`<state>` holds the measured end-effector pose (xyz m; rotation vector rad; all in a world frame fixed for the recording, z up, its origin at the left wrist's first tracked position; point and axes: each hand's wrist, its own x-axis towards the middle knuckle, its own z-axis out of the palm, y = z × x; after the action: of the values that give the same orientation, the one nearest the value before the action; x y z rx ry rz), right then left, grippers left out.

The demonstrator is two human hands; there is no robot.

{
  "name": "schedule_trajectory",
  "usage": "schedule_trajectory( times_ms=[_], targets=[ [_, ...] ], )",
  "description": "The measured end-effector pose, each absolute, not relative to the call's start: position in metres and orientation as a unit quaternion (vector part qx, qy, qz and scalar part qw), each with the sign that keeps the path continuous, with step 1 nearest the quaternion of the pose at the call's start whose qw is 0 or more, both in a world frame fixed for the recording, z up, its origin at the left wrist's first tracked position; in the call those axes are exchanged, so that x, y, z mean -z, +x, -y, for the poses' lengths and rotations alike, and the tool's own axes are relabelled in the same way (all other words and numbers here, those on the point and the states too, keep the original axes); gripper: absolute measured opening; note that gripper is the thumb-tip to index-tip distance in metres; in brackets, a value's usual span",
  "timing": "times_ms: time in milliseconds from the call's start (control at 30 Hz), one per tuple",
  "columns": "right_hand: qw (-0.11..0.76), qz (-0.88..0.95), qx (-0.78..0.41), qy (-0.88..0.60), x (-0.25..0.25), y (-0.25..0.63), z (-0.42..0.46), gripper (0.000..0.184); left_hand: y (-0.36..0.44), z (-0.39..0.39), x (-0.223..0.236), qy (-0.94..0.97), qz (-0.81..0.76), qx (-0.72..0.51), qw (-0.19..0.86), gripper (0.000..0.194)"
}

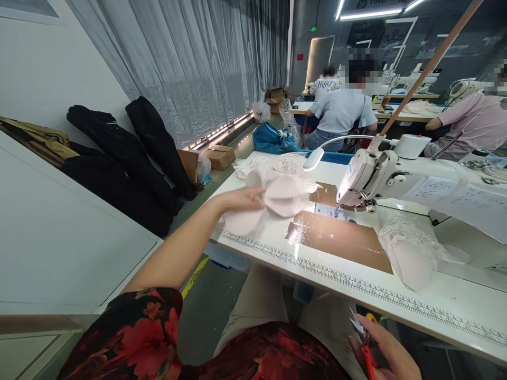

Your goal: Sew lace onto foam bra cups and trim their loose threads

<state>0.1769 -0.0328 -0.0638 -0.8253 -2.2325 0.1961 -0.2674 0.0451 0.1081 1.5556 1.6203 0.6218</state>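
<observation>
My left hand reaches out over the left part of the sewing table and is closed on the edge of a pale pink bra cup, blurred by motion. Under and beside it lie more pale cups and white lace. Low at the right, below the table edge, my right hand is wrapped round a pair of small scissors with red handles, blades pointing up and left. To the right of the cup stands a white sewing machine, its needle area lit.
A ruler strip runs along the front edge of the table. Brown board lies before the needle. Another lace-trimmed cup rests at the right. Co-workers sit at machines beyond. Dark clothing hangs over at the left.
</observation>
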Motion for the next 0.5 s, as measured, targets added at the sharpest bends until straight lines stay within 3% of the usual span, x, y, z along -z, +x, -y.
schedule_trajectory(
  times_ms=[67,167,400,500],
  targets=[
    [0.368,0.87,-0.077,-0.32,0.062,0.174,0.032,0.032,-0.264,-0.034,-0.087,0.622,-0.635,-0.171,0.425,0.075],
    [0.373,0.865,-0.074,-0.326,0.058,0.17,0.031,0.029,-0.263,-0.026,-0.072,0.637,-0.634,-0.183,0.399,0.067],
    [0.36,0.872,-0.068,-0.324,0.057,0.163,0.03,0.03,-0.255,-0.027,-0.082,0.681,-0.7,-0.145,0.157,0.042],
    [0.35,0.882,-0.079,-0.305,0.058,0.159,0.029,0.032,-0.238,-0.031,-0.071,0.665,-0.704,-0.18,0.172,0.036]
  ],
)
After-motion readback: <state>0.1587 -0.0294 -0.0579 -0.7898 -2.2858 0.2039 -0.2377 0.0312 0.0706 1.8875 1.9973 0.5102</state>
